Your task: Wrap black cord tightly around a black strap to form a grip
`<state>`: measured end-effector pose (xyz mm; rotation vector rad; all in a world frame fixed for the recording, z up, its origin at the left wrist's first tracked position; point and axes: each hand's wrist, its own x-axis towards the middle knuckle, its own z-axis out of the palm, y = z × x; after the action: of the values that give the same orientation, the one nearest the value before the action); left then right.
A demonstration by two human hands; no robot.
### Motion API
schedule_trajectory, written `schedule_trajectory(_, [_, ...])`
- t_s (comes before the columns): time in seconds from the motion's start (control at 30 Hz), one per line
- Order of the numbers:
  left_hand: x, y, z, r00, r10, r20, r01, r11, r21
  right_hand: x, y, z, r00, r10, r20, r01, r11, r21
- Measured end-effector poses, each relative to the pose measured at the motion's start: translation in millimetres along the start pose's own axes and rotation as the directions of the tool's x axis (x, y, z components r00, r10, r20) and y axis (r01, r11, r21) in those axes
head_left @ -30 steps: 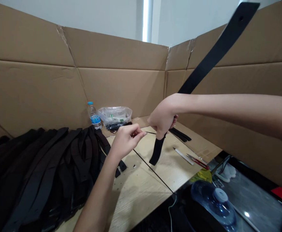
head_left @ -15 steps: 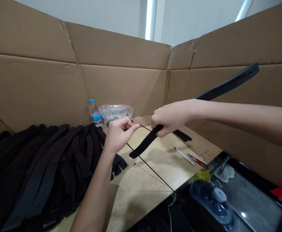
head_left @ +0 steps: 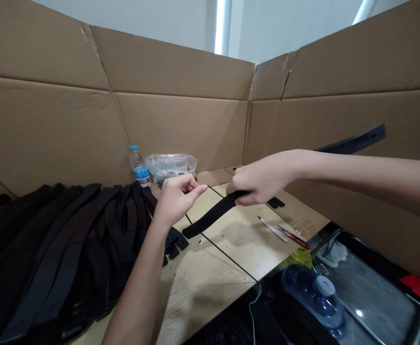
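My right hand (head_left: 263, 181) is closed around a long black strap (head_left: 213, 215). The strap's near end slopes down to the wooden table (head_left: 210, 282); its far end sticks out behind my forearm, level along the cardboard wall. My left hand (head_left: 177, 196) hovers just left of the strap with fingers pinched together; whatever they hold is too small to make out. A big pile of black straps (head_left: 62, 249) lies to the left of that hand.
Cardboard walls (head_left: 181, 110) surround the table. At the back stand a small water bottle (head_left: 138, 167) and a clear plastic bag (head_left: 170, 166). A white stick (head_left: 272, 229) and red-handled scissors (head_left: 296, 237) lie right. A large water jug (head_left: 318, 297) sits below the table edge.
My right hand swung the strap down from a steep upright angle to nearly level, its near end sliding left on the table. My left hand stayed pinched and rose slightly.
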<state>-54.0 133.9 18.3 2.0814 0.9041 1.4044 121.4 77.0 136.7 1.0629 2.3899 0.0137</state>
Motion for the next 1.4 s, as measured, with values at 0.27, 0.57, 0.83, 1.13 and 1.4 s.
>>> schedule_trajectory(0.27, [-2, 6, -2, 0.988, 0.008, 0.154, 0.007, 0.995, -0.096, 1, 4, 4, 1.000, -0.008, 0.007, 0.007, 0.995, 0.101])
schedule_trajectory(0.57, [-16, 28, 5, 0.959, 0.250, 0.133, -0.279, 0.918, 0.282, 8, 7, 5, 0.990, -0.102, -0.102, 0.114, 0.985, 0.126])
schedule_trajectory(0.83, [-11, 20, 10, 0.953, 0.257, 0.158, -0.297, 0.893, 0.339, 9, 8, 4, 0.983, -0.100, -0.155, 0.126, 0.978, 0.168])
schedule_trajectory(1.13, [-14, 25, 0, 0.959, 0.206, 0.193, -0.262, 0.903, 0.339, 11, 11, 11, 0.975, -0.095, -0.203, 0.121, 0.985, 0.121])
schedule_trajectory(1.4, [-4, 14, -16, 0.915, 0.166, 0.369, -0.243, 0.954, 0.174, 4, 11, 12, 0.988, -0.003, -0.153, 0.017, 0.996, 0.086])
